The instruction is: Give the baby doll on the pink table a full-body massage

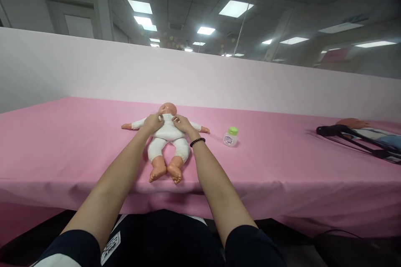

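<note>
A person's left hand (153, 123) and right hand (183, 124) touch the upper chest of a doll (169, 133) lying feet-near on the pink-covered table (78, 142), left of a green-capped bottle (230, 137); fingers (178, 118) curled, whether gripping I cannot tell; light, even pressure would serve best.

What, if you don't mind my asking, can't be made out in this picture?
In the head view:
Middle doll: upper arms, partly hidden by the left hand and right hand.
Bottle: label print, too small to read.
Far-right doll: lower part, cut off by the right edge.
</note>
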A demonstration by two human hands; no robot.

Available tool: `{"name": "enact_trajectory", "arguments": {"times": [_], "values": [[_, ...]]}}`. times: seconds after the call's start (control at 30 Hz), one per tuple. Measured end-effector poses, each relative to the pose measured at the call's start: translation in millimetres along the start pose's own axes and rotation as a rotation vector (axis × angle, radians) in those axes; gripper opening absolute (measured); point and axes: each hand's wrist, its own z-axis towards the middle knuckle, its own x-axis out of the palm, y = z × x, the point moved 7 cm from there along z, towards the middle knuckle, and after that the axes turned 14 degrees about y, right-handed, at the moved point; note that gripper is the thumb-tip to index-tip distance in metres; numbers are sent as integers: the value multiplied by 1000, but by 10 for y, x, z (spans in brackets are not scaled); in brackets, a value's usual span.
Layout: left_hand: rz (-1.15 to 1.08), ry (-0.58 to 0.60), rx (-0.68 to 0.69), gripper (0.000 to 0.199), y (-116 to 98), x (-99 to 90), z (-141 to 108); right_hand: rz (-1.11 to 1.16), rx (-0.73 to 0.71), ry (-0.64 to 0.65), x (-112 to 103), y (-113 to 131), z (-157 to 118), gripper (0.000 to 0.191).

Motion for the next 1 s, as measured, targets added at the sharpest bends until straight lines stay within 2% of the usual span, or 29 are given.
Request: {"name": "enact_trajectory", "arguments": {"times": [0.2,0.3,0.47,0.67,0.77,0.9,1.0], "values": [[3,87,-66,34,62,150,118,-115,69,18,98,-17,94,13],[7,42,-27,37,46,135,100,-109,75,18,65,16,52,15],[37,-57,24,50,-2,96,75,-137,63,-61,-1,58,7,22],[69,57,-35,37,62,218,314,-185,173,-11,89,-6,122,14],[81,40,-3,38,61,218,340,-176,177,-31,72,-39,144,15],[73,-10,23,51,29,178,315,-103,211,-73,16,-125,162,19],[55,24,-4,45,3,181,367,-121,238,-41,42,-132,216,22]]}}
